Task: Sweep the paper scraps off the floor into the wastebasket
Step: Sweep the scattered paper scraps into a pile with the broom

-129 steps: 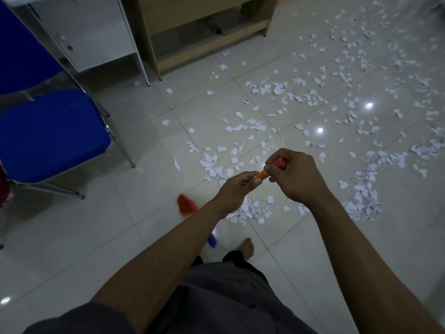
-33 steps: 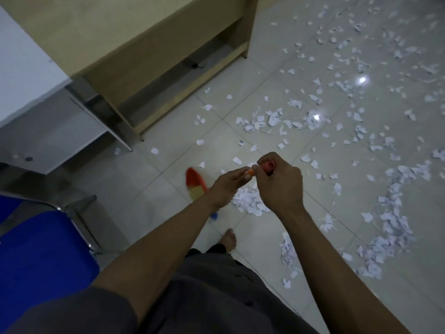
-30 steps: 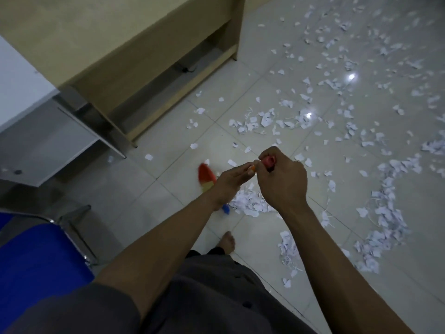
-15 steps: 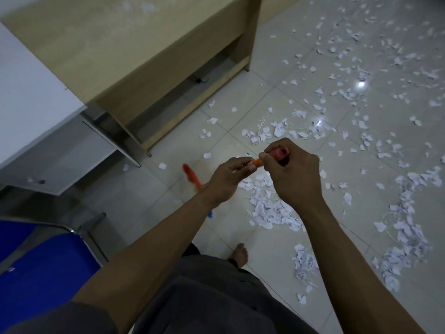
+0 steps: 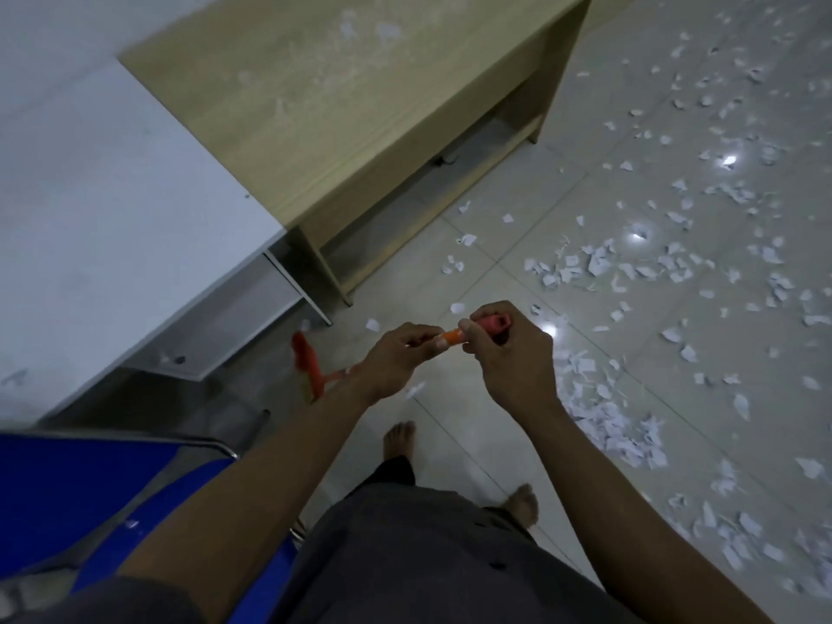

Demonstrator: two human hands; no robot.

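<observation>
Both hands sit close together at the very top of the broom [image 5: 452, 336]. The right hand [image 5: 511, 358] is closed in a fist round the capped end of the orange handle. The left hand [image 5: 398, 360], just below it, pinches the shaft with curled fingers. The handle slants down and to the left to the orange broom head [image 5: 307, 363], which is blurred and looks low over the floor [image 5: 472, 436] in front of the white cabinet [image 5: 112, 195] and the wooden worktop [image 5: 382, 105]. The paper scraps [image 5: 605, 414] lie heaped in a loose drift to the right of the bare feet [image 5: 398, 439], with many more scattered across the glossy tiles farther right and beyond. A blue chair [image 5: 67, 488] stands at the person's left. The wastebasket is not in view, so I cannot tell where the sweepings must go. The scraps look thin and almost weightless, and on shiny tile they will probably skid and flutter rather than roll. Short, low strokes should gather them better than hard ones, which would scatter them again. The broom looks light, with a stiff handle. With both hands bunched at the tip it would give long reach but little control, so sliding the left hand further down the shaft would steer the head better and help press the bristles flat.
</observation>
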